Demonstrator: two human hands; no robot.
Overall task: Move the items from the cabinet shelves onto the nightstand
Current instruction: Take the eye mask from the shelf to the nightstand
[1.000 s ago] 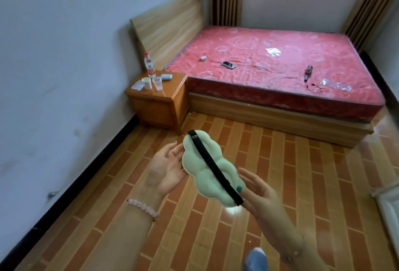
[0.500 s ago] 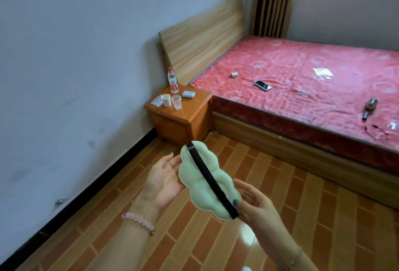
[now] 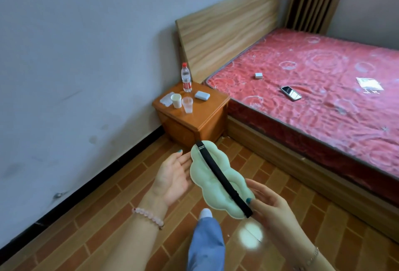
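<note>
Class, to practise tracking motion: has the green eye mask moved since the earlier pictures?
Yes. The green eye mask has come nearer the nightstand, carried forward toward it.

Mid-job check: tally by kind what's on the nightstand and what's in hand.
On the nightstand:
Bottle: 1
Cups: 2, white paper cup and clear cup
Grey case: 1
White tissue: 1
In hand:
Green eye mask: 1, pinched by the right hand, left hand open at its edge
Total: 6

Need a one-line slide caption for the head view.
Left hand supports and right hand pinches a green eye mask before the nightstand bearing a bottle, paper cup and clear cup.
</note>
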